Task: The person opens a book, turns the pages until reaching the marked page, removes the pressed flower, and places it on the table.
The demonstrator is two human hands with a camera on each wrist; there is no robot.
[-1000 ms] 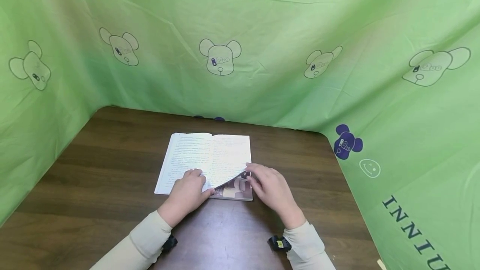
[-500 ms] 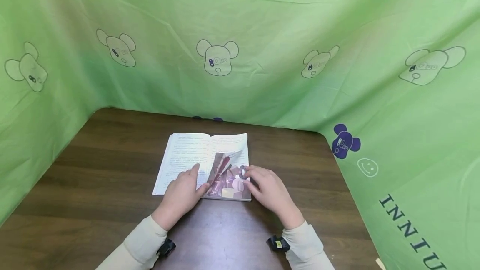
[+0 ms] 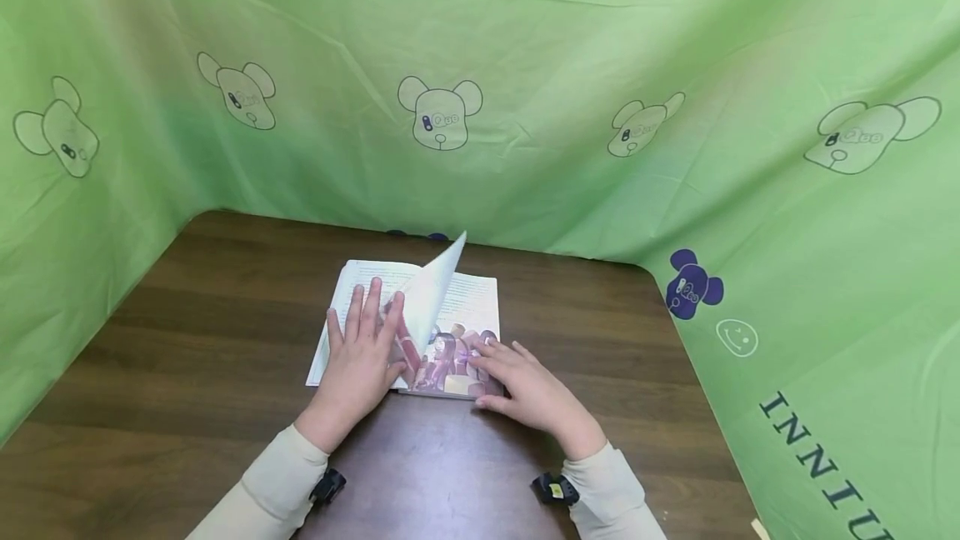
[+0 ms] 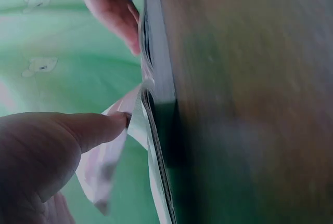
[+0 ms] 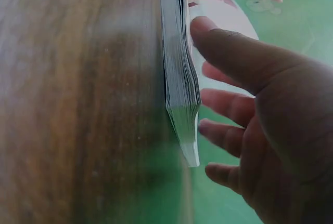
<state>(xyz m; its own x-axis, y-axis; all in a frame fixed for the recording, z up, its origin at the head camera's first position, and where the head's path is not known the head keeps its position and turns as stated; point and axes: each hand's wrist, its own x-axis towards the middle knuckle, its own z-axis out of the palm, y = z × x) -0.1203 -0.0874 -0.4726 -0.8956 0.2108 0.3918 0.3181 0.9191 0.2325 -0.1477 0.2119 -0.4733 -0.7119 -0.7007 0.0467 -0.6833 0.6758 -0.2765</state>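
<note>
An open book (image 3: 476, 298) lies on the table, text on its left page and a coloured picture on the lower right page. One leaf (image 3: 435, 290) stands up curved near the spine, its far corner raised. My left hand (image 3: 356, 369) is spread over the left page, fingers straight; in the left wrist view its thumb (image 4: 99, 129) touches the lifted leaf. My right hand (image 3: 528, 386) lies at the lower right corner of the book, fingers extended over the picture. The thick page block (image 5: 179, 63) shows beside its fingers in the right wrist view.
The dark wooden table (image 3: 225, 315) reaches out on all sides of the book. A green cloth (image 3: 525, 65) with bear-head prints hangs behind and beside it. A small pale object (image 3: 761, 528) shows at the lower right edge.
The leaf has gone from a lifted lower right corner to standing up near the spine, moving leftward. My left fingers have spread out; my right hand has flattened toward the book's lower corner.
</note>
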